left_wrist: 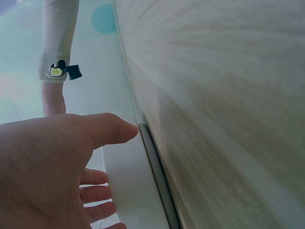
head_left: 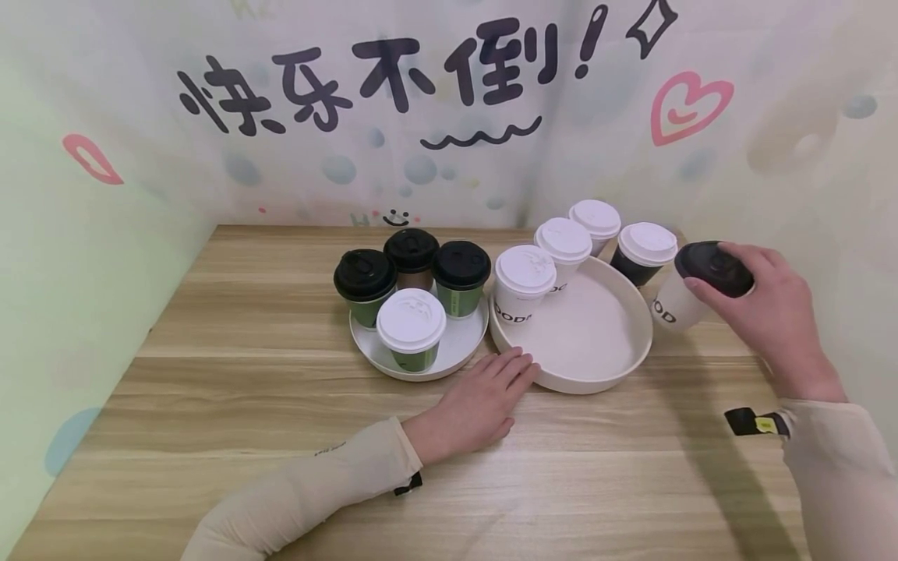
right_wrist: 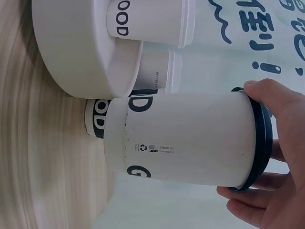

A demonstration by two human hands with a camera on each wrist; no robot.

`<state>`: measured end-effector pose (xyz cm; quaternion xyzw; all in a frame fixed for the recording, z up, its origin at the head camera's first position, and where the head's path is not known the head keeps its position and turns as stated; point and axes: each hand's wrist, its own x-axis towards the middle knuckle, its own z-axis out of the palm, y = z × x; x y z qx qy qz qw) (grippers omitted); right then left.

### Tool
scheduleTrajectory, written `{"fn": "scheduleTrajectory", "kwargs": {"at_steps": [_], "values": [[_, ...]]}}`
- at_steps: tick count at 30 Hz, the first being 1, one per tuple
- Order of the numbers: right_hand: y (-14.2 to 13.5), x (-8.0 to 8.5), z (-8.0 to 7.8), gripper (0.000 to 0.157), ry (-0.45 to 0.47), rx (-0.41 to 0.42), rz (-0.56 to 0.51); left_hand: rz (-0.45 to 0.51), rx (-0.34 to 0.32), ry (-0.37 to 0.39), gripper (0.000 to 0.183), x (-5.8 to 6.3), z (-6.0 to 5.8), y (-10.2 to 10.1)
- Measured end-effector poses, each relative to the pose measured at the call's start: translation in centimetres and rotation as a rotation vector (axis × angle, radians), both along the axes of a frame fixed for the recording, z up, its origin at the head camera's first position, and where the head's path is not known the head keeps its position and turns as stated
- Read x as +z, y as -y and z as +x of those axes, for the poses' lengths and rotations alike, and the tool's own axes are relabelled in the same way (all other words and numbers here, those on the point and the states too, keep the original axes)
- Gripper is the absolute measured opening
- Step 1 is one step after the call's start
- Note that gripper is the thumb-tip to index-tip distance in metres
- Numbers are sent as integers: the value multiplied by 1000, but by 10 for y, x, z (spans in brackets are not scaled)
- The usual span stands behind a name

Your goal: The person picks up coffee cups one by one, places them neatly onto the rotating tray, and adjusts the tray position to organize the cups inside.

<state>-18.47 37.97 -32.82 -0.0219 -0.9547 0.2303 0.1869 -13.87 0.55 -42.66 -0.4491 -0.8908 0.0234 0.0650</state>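
Observation:
My right hand grips a white paper cup by its black lid, fingers and thumb around the rim. The cup is tilted beside the right edge of a round cream tray and looks raised above the table. My left hand lies at the tray's front left, its fingertips touching the side wall; the left wrist view shows its fingers fairly straight. Two white cups with white lids, the front one and the rear one, stand at the tray's left side.
Left of the tray, a white plate bears several green and brown cups, three with black lids, one with a white lid. Behind the tray stand a white-lidded cup and a dark cup. A printed curtain encloses the wooden table.

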Motion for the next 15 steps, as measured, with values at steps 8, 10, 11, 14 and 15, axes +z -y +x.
{"fn": "scheduleTrajectory", "kwargs": {"at_steps": [8,10,11,14,15], "values": [[5,8,3,65,-48,-7,-4,2,-2,0,76,-1,0,0],[6,10,4,64,-54,-10,0,-1,-1,4,76,0,0,0],[7,10,4,64,-59,-12,3,-3,0,5,76,0,0,-1],[9,12,5,62,-80,-16,9,-6,3,11,75,0,0,-1],[10,13,6,62,-88,-16,11,-8,4,10,75,0,0,-1]]}}
